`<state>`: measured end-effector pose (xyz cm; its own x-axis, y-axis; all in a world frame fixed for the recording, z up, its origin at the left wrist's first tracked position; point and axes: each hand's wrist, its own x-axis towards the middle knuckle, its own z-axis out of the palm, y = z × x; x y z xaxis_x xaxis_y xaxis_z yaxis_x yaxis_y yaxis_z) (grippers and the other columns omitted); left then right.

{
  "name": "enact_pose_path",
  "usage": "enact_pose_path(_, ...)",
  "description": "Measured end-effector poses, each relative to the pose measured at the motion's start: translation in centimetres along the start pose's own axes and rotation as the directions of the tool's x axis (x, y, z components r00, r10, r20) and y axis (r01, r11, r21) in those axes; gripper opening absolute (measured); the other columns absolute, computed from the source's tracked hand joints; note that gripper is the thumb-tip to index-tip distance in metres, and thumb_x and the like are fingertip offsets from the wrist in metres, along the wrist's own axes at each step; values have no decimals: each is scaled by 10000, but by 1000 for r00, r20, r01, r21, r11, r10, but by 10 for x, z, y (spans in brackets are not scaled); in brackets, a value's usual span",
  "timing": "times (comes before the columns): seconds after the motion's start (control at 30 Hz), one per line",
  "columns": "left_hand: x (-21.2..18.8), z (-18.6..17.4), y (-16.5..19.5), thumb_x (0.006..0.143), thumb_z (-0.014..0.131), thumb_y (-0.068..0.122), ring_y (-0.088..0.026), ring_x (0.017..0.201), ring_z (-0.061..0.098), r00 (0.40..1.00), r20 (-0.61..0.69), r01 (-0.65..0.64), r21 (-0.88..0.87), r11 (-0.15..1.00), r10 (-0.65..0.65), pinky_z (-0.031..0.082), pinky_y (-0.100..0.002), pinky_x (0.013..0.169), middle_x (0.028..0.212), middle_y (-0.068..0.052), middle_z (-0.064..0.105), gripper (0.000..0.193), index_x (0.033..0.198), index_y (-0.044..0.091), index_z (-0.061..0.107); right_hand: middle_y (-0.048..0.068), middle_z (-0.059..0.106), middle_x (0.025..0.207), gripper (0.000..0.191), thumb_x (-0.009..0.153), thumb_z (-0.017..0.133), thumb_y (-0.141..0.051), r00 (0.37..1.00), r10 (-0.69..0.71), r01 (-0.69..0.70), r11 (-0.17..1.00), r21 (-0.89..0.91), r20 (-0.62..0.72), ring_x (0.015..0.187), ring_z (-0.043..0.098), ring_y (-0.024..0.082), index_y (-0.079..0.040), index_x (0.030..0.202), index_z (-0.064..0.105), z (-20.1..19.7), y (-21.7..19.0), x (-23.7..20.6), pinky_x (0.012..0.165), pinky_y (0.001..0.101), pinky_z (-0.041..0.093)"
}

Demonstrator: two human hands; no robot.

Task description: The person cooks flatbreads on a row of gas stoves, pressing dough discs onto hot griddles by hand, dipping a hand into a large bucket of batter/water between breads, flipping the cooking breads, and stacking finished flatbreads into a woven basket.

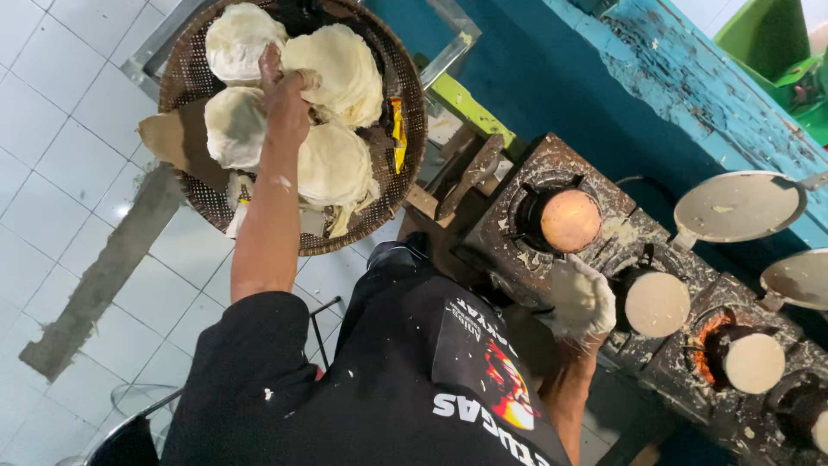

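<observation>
A stack of thin pale wrappers (332, 164) lies among three other such stacks in a round woven basket (185, 73) over the white tiled floor (60, 129), and the left hand (289, 91) rests on them, fingers curled onto the sheets. The right hand (580, 298) is clamped around a lump of wet dough (595, 315) just beside the round hot plates (570, 220) of the burner row (517, 233).

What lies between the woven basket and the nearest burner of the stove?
In the head view, a few brown wooden pieces lie between the woven basket and the nearest burner; the stretch is not bare.
</observation>
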<state>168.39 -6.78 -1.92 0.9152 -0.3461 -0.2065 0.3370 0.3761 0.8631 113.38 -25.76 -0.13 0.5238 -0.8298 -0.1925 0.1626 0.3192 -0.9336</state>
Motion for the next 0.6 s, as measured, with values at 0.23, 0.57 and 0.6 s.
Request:
enact_pose_path(0.23,-25,10,-18,978,621,-49,-301,1546,306,954,135,-283,695,662,266,339,-428,1236,1693,-147,293,776,1653,78,260,185,619,1387,455,1104,469,-387,924,-247,16,788,616,293,1278,615,346,-6,1283,640,-7,-14,6,1079,537,531)
enact_pose_path(0.57,-27,5,-32,967,724,118,-485,1565,77,966,133,-204,918,339,220,117,-536,1272,1668,-282,223,836,1620,-2,217,241,596,1423,600,1008,563,-473,971,122,-169,959,230,206,1255,631,369,-9,1385,611,-35,-2,-10,961,483,592)
enact_pose_path(0.6,-32,4,-32,979,727,164,-481,1566,124,946,208,-272,926,261,247,147,-532,1272,1670,-292,217,820,1629,25,246,252,610,1375,668,983,548,-507,952,206,-270,914,303,229,1233,641,376,5,1403,632,-35,-1,-13,1007,478,598)
